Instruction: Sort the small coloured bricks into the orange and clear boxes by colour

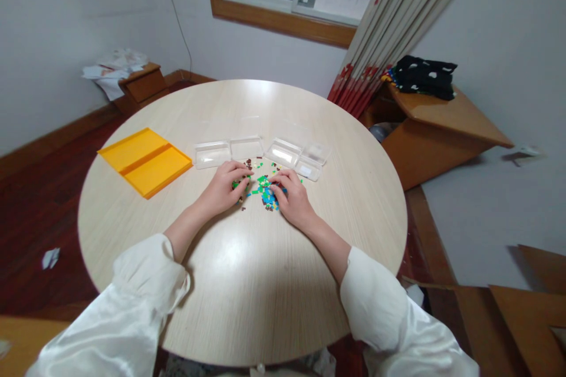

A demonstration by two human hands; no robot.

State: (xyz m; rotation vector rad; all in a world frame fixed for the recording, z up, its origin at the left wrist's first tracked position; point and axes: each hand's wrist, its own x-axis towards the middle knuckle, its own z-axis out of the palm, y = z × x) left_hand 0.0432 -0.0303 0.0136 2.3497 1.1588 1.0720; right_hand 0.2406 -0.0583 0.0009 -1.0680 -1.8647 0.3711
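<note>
A loose pile of tiny coloured pieces (267,197), mostly blue and green with some brown and yellow, lies on the round table between my hands. My left hand (225,187) rests at the pile's left side, fingers curved and thumb apart, over green and brown pieces. At the right side, my right hand (292,195) bends over the blue and green pieces, thumb and fingers slightly apart. No held piece can be made out in either hand. More brown and green bits are scattered just beyond my fingertips. The pieces are too small to name exactly.
Behind the pile stand two clear plastic compartment boxes, one at left (213,154) and one at right (285,153). An open yellow case (152,168) lies at the left of the pale round table (247,306). Wooden furniture (442,129) with a black cloth stands beyond the right edge.
</note>
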